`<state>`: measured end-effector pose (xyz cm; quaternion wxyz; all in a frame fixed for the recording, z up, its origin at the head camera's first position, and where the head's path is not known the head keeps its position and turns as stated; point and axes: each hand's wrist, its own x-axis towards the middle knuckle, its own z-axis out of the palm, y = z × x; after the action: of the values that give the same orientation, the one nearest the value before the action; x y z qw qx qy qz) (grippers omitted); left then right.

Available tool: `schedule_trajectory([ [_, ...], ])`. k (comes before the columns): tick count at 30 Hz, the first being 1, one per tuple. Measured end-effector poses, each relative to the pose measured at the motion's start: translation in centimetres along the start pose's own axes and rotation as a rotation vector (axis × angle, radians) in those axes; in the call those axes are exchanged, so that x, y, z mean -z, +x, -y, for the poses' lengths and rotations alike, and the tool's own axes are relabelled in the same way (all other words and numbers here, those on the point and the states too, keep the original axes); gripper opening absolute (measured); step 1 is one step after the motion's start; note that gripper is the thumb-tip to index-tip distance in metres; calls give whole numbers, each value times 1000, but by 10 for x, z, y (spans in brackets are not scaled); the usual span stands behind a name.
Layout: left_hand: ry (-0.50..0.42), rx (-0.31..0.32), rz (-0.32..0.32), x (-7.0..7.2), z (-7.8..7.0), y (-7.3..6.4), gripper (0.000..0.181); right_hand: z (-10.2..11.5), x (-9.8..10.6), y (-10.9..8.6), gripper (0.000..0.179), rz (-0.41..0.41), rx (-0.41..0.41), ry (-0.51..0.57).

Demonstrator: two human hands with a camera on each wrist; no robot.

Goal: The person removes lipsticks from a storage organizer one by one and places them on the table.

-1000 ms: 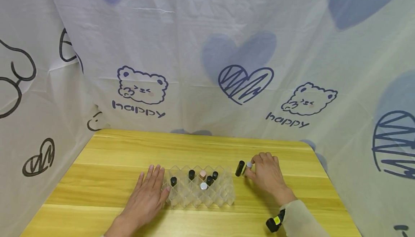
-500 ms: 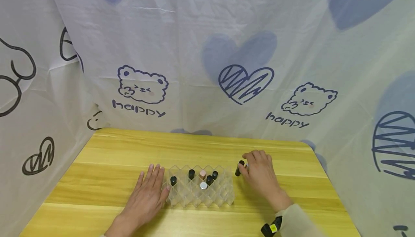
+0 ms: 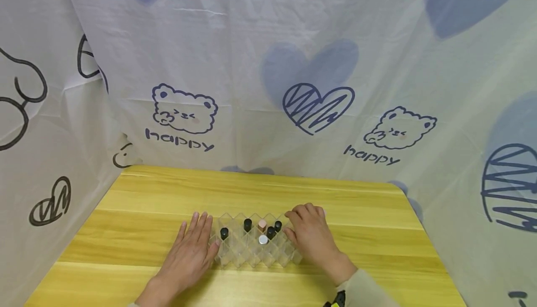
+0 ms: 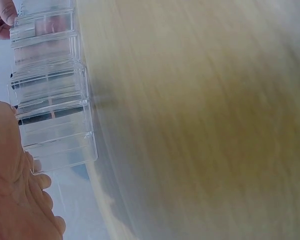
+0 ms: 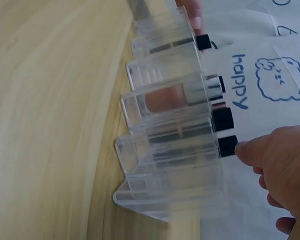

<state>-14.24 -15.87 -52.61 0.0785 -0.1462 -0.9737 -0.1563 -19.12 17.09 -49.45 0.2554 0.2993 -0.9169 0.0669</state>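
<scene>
A clear plastic lipstick rack [image 3: 253,255] with diamond slots stands on the table. Several lip gloss tubes sit upright in it: black caps [image 3: 248,224], a pink cap [image 3: 262,225] and a silver cap [image 3: 263,240]. Inside the rack, a pinkish tube [image 5: 165,99] shows through in the right wrist view. My left hand [image 3: 190,251] lies flat along the rack's left end, thumb at its side. My right hand [image 3: 312,237] is over the right end, fingers loosely bent, its thumb [image 5: 252,149] right at a black cap [image 5: 228,146]; nothing shows in its grasp.
A wooden table [image 3: 377,232] carries the rack. Behind it and on both sides hang white sheets [image 3: 251,111] with hearts and bear drawings. The right hand covers the spot where two loose tubes stood. A black strap [image 3: 335,300] is at the right wrist.
My right hand has moved left from beside the grey-capped tube, past the black tube, to the rack's right end. Both loose tubes are now hidden. My left hand has stayed in place.
</scene>
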Motion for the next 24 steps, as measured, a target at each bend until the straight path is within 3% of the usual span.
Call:
schedule_trajectory([
  [10,-5,-5,0,0,1,0,69,4,-4,4,25,-35,72,-56],
  [24,-5,2,7,0,1,-1,69,4,-10,4,22,7,59,-67],
])
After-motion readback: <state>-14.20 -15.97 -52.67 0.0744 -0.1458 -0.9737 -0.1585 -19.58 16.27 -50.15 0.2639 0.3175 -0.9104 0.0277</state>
